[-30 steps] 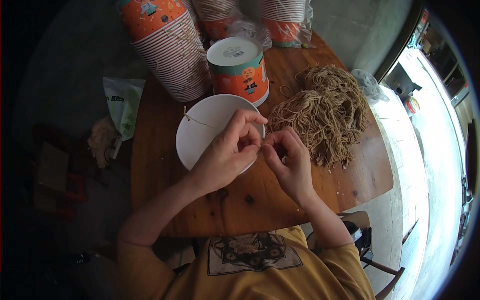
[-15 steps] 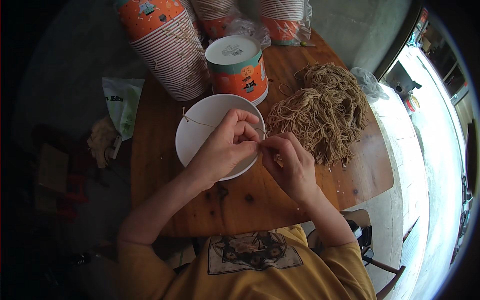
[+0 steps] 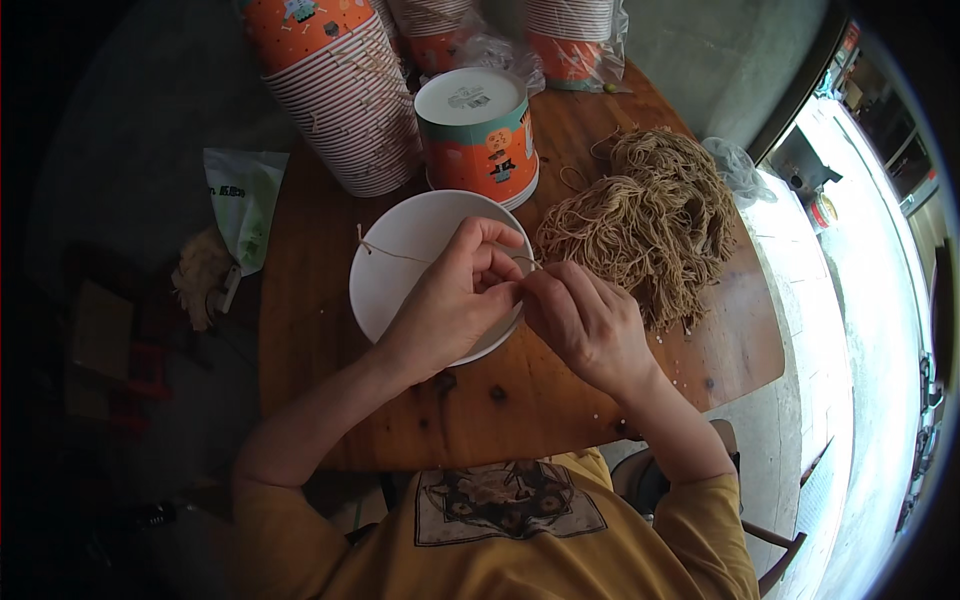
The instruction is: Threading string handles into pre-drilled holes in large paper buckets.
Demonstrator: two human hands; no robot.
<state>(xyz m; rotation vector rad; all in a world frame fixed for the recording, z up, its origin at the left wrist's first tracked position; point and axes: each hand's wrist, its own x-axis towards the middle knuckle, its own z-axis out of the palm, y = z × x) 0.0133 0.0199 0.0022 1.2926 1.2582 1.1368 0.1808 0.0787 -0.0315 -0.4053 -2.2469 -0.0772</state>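
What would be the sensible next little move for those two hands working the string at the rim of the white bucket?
Probably pull the string snug. Both hands, left hand and right hand, meet fingertip to fingertip at the right rim of the white bucket, pinching the string's near end. Its far end is already knotted at the left rim, and the strand lies slightly slack across the opening.

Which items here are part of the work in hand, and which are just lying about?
In use: left hand, right hand, thin brown string, white paper bowl, heap of brown string lengths.

Lying about: stacked orange patterned paper cups, upturned orange cup, green-white plastic bag.
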